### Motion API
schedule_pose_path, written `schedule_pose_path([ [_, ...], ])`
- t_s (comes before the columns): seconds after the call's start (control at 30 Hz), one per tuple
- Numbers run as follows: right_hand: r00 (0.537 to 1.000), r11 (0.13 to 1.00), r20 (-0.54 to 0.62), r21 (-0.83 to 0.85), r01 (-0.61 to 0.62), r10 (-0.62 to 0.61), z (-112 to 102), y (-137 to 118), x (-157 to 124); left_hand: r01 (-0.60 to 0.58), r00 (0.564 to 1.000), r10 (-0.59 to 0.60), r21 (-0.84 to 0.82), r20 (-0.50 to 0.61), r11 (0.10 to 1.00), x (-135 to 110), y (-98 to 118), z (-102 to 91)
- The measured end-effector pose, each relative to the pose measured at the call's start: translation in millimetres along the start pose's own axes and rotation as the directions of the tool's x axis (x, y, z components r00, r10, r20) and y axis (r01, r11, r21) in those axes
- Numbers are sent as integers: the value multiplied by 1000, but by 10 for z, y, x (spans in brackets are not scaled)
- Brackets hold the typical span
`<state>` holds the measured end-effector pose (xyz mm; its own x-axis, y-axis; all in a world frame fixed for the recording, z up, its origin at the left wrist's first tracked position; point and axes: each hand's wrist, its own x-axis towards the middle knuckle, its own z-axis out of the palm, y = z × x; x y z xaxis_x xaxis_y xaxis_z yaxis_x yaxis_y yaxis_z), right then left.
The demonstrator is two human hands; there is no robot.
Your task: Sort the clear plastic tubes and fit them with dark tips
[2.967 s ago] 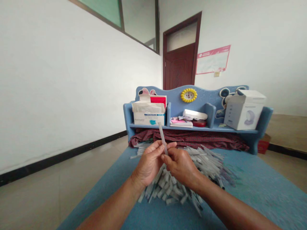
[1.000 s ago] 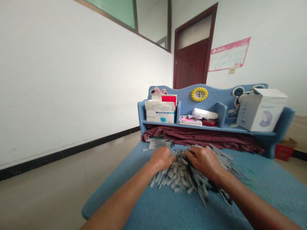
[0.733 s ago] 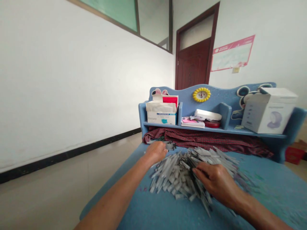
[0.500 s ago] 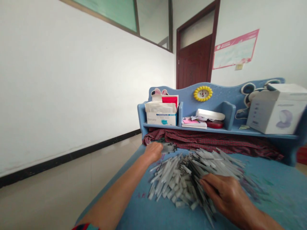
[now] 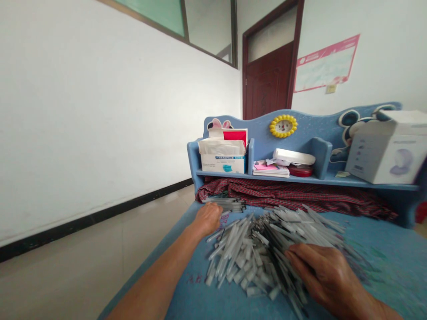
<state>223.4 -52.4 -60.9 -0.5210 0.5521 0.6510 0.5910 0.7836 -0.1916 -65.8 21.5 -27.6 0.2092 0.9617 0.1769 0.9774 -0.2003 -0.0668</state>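
A big heap of thin grey plastic tubes point(image 5: 256, 244) lies on the blue desk top point(image 5: 383, 249). My right hand point(image 5: 320, 273) rests palm down on the heap's near right side, fingers stretched over the tubes. My left hand point(image 5: 208, 218) is at the heap's far left corner, knuckles towards me and fingertips hidden. It sits just short of a small, neatly laid bundle of tubes point(image 5: 228, 204). I cannot see whether it holds anything.
A red checked cloth point(image 5: 293, 198) lies behind the heap under a blue shelf unit point(image 5: 310, 180). The shelf carries a mask box point(image 5: 222, 162), papers, a red tin, a yellow clock point(image 5: 283, 126) and a white carton point(image 5: 388, 153). The desk's left edge drops to the floor.
The single tube held up in both hands earlier is gone. My left hand reached to the small bundle at the back left and stays there; my right hand slid towards me over the heap.
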Motion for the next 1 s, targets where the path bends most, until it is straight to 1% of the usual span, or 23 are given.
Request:
schedule_pose_path([
  [0.1,996,996,-39,47,-73,75,-41,-6,30,-88,995,85,-44,-60,995,-71,95,-117],
  [0.17,983,980,-57,114,-165,172,-87,-14,62,-215,971,203,-88,-123,973,-125,243,-197],
  [0.2,971,964,-58,151,-220,231,-109,-17,78,-320,937,295,-118,-190,940,-157,335,-233],
  [0.27,940,922,-45,214,-322,338,-143,-22,109,-493,843,432,-139,-320,859,-235,529,-295],
  [0.33,915,885,-21,263,-385,404,-154,-20,129,-601,760,513,-131,-398,788,-319,698,-341],
  [0.4,902,857,19,304,-415,431,-146,-15,137,-645,720,542,-130,-432,753,-392,815,-367],
  [0.43,898,845,39,322,-426,438,-138,-12,138,-652,713,545,-132,-441,746,-420,853,-371],
  [0.5,890,825,67,350,-444,450,-126,-10,139,-653,712,542,-138,-447,744,-453,894,-367],
  [0.6,880,794,91,395,-462,466,-127,-12,149,-652,712,542,-134,-446,747,-462,906,-350],
  [0.67,868,753,137,446,-484,477,-135,-14,157,-655,709,550,-123,-441,746,-457,904,-347],
  [0.73,850,683,201,518,-514,487,-140,-14,162,-659,706,561,-111,-433,744,-453,903,-353],
  [0.8,838,591,252,612,-526,485,-137,-14,162,-663,704,570,-104,-424,741,-453,902,-359],
  [0.9,835,467,267,728,-502,481,-132,-15,158,-659,709,567,-109,-420,744,-458,900,-360],
  [0.93,832,452,264,739,-499,488,-132,-14,158,-657,711,562,-112,-422,746,-459,900,-358],
  [0.97,828,456,261,733,-504,496,-135,-13,158,-654,712,557,-115,-427,748,-460,900,-356],
  [1.0,824,479,259,711,-515,503,-139,-10,158,-651,712,551,-116,-435,750,-461,901,-354],
])
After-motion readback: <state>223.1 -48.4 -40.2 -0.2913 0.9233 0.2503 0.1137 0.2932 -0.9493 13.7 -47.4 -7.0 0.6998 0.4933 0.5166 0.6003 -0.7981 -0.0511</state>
